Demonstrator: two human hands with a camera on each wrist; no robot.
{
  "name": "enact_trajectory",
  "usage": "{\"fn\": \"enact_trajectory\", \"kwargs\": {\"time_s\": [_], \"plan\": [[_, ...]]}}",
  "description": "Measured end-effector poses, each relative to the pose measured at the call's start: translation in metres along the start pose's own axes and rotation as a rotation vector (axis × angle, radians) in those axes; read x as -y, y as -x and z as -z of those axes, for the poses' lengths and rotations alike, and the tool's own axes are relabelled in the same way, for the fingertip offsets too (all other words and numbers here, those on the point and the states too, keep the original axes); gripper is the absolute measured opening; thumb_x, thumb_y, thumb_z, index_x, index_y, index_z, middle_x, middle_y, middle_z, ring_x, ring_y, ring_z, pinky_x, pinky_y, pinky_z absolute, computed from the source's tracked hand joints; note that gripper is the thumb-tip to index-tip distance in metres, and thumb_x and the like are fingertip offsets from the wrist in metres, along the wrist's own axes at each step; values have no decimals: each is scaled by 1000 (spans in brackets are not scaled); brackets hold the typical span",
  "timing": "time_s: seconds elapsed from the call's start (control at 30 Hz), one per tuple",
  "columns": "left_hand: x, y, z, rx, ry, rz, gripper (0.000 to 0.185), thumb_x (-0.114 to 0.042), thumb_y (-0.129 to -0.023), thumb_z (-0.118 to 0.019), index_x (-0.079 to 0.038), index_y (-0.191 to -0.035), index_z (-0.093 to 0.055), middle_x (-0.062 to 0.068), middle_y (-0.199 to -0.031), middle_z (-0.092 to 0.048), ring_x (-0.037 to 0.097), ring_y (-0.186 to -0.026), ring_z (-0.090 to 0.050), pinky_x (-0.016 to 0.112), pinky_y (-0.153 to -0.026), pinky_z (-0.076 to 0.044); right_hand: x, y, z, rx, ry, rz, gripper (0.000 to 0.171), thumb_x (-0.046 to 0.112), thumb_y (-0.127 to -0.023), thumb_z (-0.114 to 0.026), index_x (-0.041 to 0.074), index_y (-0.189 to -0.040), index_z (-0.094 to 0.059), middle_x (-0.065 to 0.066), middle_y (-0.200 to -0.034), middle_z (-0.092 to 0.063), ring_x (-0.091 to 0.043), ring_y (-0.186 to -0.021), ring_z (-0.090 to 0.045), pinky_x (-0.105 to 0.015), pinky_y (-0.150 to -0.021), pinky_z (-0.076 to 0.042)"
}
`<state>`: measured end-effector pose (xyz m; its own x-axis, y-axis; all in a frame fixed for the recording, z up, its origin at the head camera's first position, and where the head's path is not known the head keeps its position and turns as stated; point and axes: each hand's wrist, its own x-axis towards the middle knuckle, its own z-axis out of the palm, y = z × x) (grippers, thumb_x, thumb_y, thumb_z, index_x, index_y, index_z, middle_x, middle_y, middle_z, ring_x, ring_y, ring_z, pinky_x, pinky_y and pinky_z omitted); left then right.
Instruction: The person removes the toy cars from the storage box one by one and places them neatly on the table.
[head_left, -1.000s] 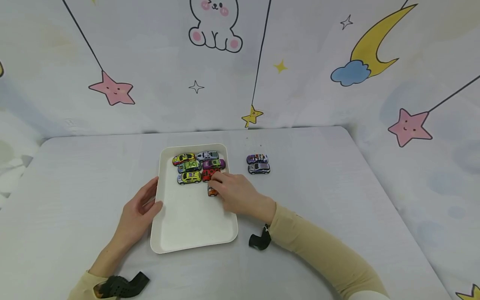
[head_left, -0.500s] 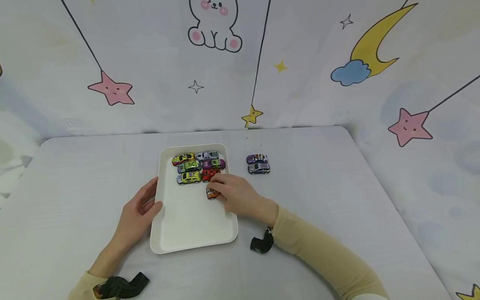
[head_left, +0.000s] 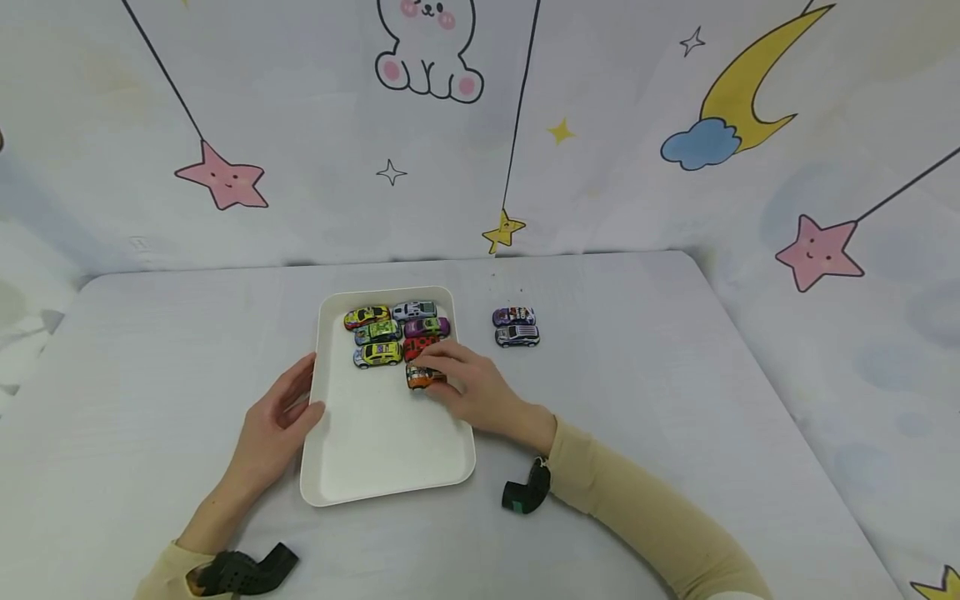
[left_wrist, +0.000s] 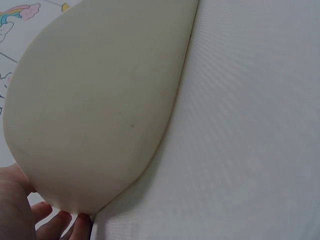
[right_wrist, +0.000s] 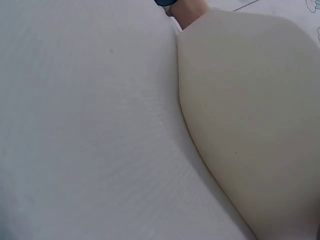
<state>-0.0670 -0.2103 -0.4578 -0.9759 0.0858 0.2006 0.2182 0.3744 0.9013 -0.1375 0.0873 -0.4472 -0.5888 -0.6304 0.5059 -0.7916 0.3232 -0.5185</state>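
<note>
1. The orange toy car [head_left: 423, 377] sits inside the white tray [head_left: 375, 450], at its right side, just below the red car [head_left: 420, 345] and close beside the other cars parked there.
2. The right hand [head_left: 472, 387] reaches over the tray's right rim, and its grip is pinched on the orange toy car, fingertips curled round the car's right end.
3. The left hand [head_left: 279, 417] rests against the tray's left rim; its fingers lie relaxed and nearly straight, the thumb touching the rim, holding nothing in a pinch.
4. Counting the cars in the tray: seven. Six stand in two columns of three at the far end, and the orange one makes the seventh.
   - Left column, far to near: a yellow car with red marks [head_left: 367, 317], a green and blue car [head_left: 378, 332], a yellow-green car [head_left: 378, 354].
   - Right column, far to near: a white car [head_left: 414, 310], a purple car [head_left: 427, 327], then the red car, partly covered by the fingers.
5. Two more cars stand on the worktop [head_left: 675, 375], well to the right of the tray, side by side and almost touching: a purple and white car [head_left: 513, 317] farther off and a dark blue and white car [head_left: 517, 336] nearer. That makes nine cars in all.
6. Both forearms wear beige sleeves, and each wrist carries one black strap.
7. The left wrist view shows the tray's underside curve [left_wrist: 100, 100] on the worktop, with fingertips [left_wrist: 60, 225] at its lower edge; the right wrist view shows only tray wall [right_wrist: 260, 125] and worktop cloth.
</note>
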Motion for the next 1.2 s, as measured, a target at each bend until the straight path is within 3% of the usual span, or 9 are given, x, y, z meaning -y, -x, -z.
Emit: {"fn": "enact_trajectory", "kwargs": {"time_s": [0.23,0.53,0.73,0.9,1.03,1.2], "plan": [[0,0,1,2,5,4,61,-1,-97,-60,-5,-154,-36,24,-151,-44,-12,-126,-46,4,-97,-43,-5,1,-4,-107,-95,42,36,3,-88,-74,4,-124,-67,-8,-121,-63,-17,-111,-61,-24,-91,-55],[1,-1,3,2,2,4,61,-1,-97,-60,-4,-154,-36,24,-151,-44,-12,-126,-45,3,-97,-42,-7,5,-7,-288,-96,99,43,-1,-79,-81,-2,-120,-69,-14,-120,-66,-24,-111,-64,-32,-95,-57],[3,0,1,7,3,19,62,-3,-97,-60,-7,-154,-37,22,-152,-44,-12,-126,-45,3,-97,-42,-5,12,-2,-330,-30,142,46,-3,-78,-81,-1,-122,-68,-15,-123,-65,-27,-115,-63,-33,-95,-57],[3,0,0,13,0,24,62,-4,-98,-60,-7,-154,-36,21,-152,-44,-9,-127,-46,3,-97,-42,-7,20,5,-308,45,139,44,-1,-82,-79,0,-124,-68,-14,-125,-63,-26,-118,-61,-32,-100,-55],[2,0,0,14,-11,24,62,-4,-98,-60,-6,-154,-36,21,-152,-44,0,-131,-48,4,-97,-42,-11,27,12,-312,83,126,42,1,-84,-77,2,-124,-68,-13,-126,-64,-26,-118,-61,-31,-100,-54],[1,0,2,10,-25,33,62,-4,-98,-60,-7,-154,-36,21,-153,-44,26,-135,-49,4,-97,-42,-19,34,24,-346,91,105,44,-3,-80,-78,1,-123,-69,-14,-124,-65,-27,-115,-62,-30,-98,-54]]}}
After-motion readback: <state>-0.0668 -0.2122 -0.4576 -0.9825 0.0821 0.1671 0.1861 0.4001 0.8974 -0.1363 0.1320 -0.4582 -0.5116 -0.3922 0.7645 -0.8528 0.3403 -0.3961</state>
